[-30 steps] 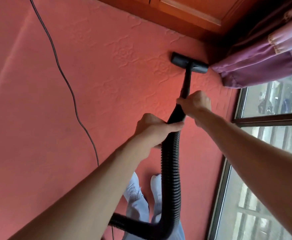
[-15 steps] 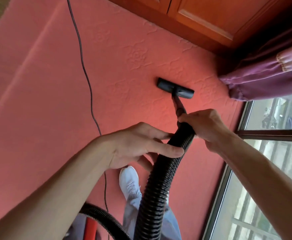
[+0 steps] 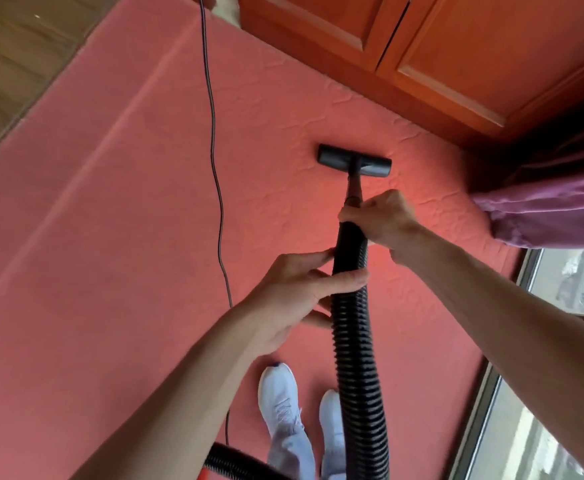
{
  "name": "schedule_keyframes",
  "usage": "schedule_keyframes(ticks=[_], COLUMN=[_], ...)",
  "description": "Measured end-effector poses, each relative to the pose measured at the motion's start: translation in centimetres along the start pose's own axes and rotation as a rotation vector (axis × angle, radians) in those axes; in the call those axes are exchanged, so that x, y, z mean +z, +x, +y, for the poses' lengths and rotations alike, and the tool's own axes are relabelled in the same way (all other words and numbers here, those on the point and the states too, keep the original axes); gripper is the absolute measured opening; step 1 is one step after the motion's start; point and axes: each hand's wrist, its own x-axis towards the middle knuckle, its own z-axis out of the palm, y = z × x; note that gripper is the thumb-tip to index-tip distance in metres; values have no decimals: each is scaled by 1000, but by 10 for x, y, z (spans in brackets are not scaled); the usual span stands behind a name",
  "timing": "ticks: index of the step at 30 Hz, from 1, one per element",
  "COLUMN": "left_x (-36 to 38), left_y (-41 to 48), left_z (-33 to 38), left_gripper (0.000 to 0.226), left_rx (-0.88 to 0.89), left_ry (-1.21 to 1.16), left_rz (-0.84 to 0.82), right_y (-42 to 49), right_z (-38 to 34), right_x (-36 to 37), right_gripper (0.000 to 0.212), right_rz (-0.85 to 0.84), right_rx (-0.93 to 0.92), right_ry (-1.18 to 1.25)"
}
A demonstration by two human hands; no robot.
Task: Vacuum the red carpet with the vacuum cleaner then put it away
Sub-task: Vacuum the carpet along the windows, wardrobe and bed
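Nozzle point(image 3: 354, 160): on carpet point(image 3: 127, 237), straight ahead of both hands.
Hose point(image 3: 356, 323): long axis runs from hands to nozzle.
Right hand point(image 3: 378, 216): nearer nozzle, gripping hose.
Left hand point(image 3: 297, 292): behind, fingers loosely round hose.

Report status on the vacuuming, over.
Left hand grips the hose, right hand grips higher up. Nozzle down on the red carpet. Cord lies left of it, curtain right, neither touching.

floor nozzle point(image 3: 354, 161) drawn back from the cupboard point(image 3: 474, 64), left hand point(image 3: 294, 297) loosened on the hose point(image 3: 356, 358)
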Motion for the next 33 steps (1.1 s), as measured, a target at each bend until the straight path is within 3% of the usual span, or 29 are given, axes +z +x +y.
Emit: schedule_keyframes(ticks=[4, 9, 13, 18, 22, 29, 33], left_x=[-9, -6, -15, -48, -60, -41, -12], left_y=[31, 44, 4, -67, -89, -61, -31], left_z=[4, 5, 6, 25, 35, -2, -35], left_gripper=[58, 56, 46, 35, 32, 27, 38], left_rx=[46, 65, 48, -26, -49, -26, 18], left_ry=[-33, 22, 84, 113, 205, 130, -29], left_rz=[234, 293, 131, -136, -175, 85, 260], right_y=[33, 39, 5, -65, -85, -56, -35], right_z=[-19, -20, -20, -25, -24, -14, -3], right_x=[23, 30, 19, -1, 6, 43, 57], right_gripper=[27, 23, 20, 24, 31, 25, 45], right_rz=[85, 89, 14, -214, -292, -82, 34], right_rx=[-13, -13, -24, -41, -29, -53, -79], right_ry=[-2, 19, -78, -70, -79, -79, -99])
